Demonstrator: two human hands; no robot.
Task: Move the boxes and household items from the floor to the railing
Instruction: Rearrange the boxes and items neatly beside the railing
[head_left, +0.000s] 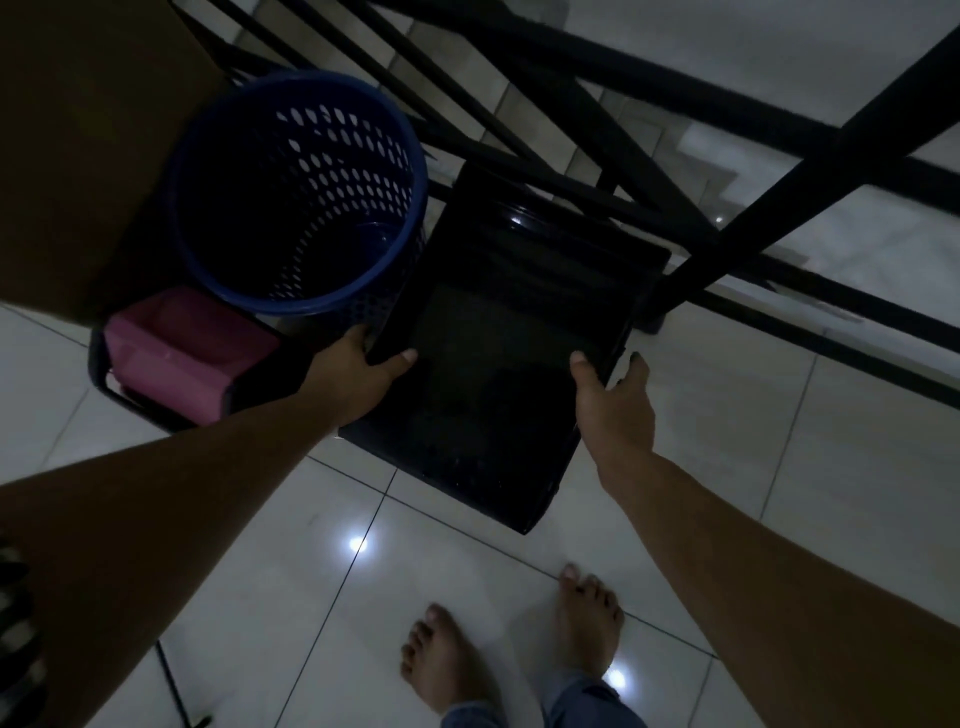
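A black rectangular bin (498, 332) stands against the black railing (587, 171). My left hand (363, 371) grips its near left rim, thumb over the edge. My right hand (613, 405) grips its near right rim, thumb inside and fingers outside. A blue perforated round basket (301, 192) stands just left of the bin, by the railing. A pink box (182, 348) sits in a dark handled crate (111, 395) in front of the basket. A brown cardboard box (78, 145) fills the upper left.
The white tiled floor (311, 571) is glossy with light spots. My bare feet (514, 649) stand behind the bin. Beyond the railing a tiled stairwell (571, 119) drops away. A dark thin rod (174, 691) lies on the floor at lower left.
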